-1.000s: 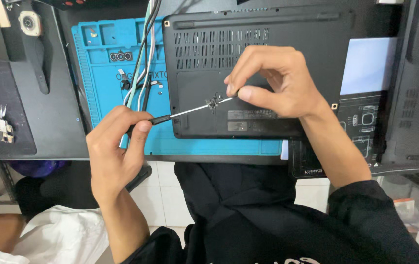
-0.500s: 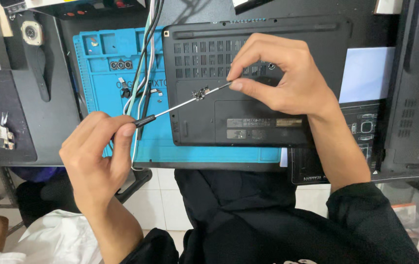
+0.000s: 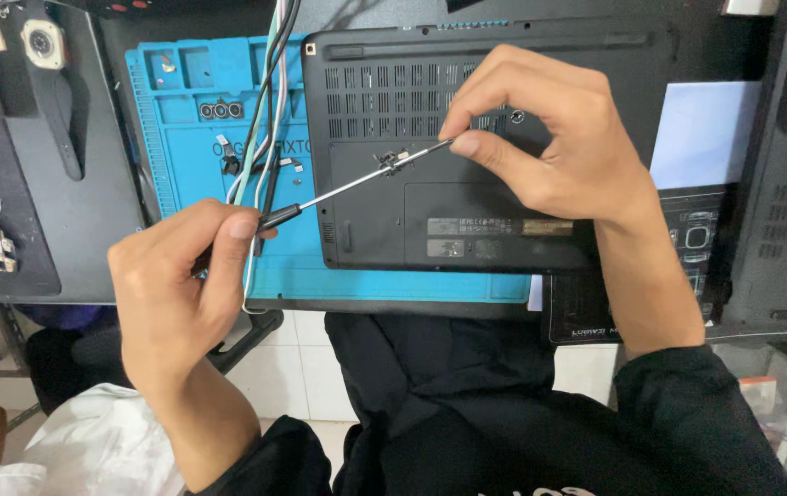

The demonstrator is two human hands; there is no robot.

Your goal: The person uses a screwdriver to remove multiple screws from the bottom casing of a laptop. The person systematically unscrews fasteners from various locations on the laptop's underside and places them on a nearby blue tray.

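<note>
My left hand [image 3: 182, 276] grips the black handle of a thin screwdriver [image 3: 347, 186]. Its steel shaft slants up to the right, over the underside of a black laptop [image 3: 494, 220]. My right hand [image 3: 540, 138] pinches the far tip of the shaft between thumb and forefinger. A small metal piece [image 3: 393, 162] clings to the middle of the shaft. The laptop lies bottom up on a blue work mat [image 3: 186, 129].
A bundle of white, green and black cables [image 3: 260, 119] runs down across the mat. A dark grey mat [image 3: 7, 184] with small metal parts lies at the left. Another black device [image 3: 784, 184] sits at the right, with a pale blue sheet [image 3: 701, 129] beside it.
Both hands and the screwdriver have shifted slightly relative to the laptop; the right hand now sits higher, over the vent area. The grip on both ends is unchanged.
</note>
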